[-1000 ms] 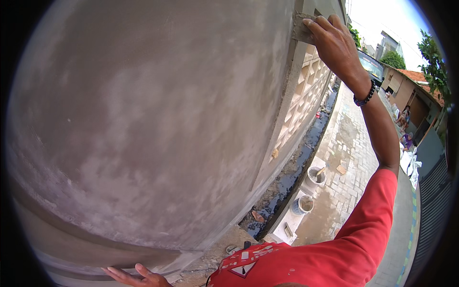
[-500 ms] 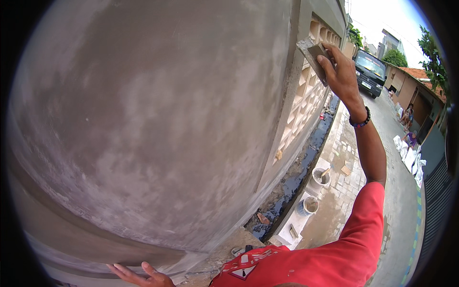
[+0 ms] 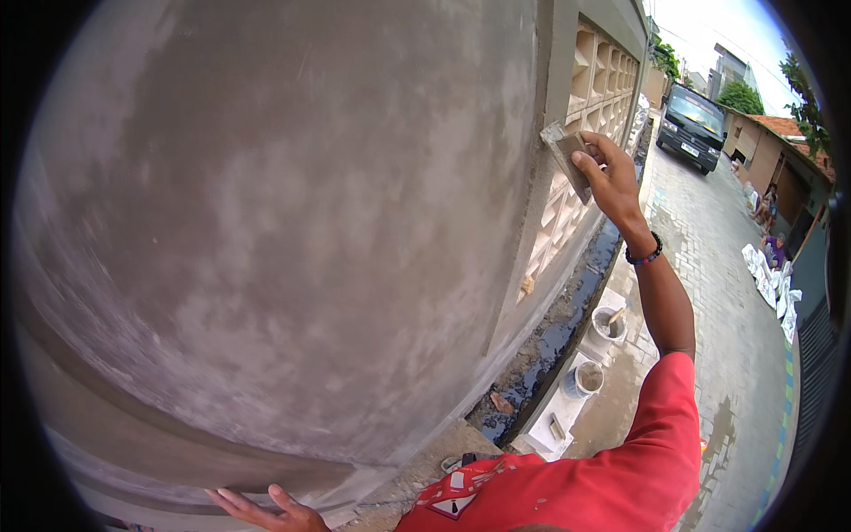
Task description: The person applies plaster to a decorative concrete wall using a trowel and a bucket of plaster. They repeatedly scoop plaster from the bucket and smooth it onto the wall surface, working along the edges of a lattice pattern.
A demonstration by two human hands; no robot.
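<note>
My right hand, raised and with a beaded bracelet at the wrist, grips a small plastering float caked with grey mortar. The float is at the outer edge of the grey plastered wall, beside the breeze-block vent panel. Whether its face touches that edge, I cannot tell. Low on the left, my left hand has its fingers spread and holds nothing. It lies by the rounded ledge at the base of the wall; contact there is unclear.
An open drain of dark water runs along the wall. Beside it stand two mortar buckets, one with a handle sticking out, and a small block-like tool. A dark vehicle is on the paved lane; people sit near white sacks.
My right hand has come down and slightly left with the float, toward the wall's edge. My view has shifted a little, and my left hand has barely moved.
</note>
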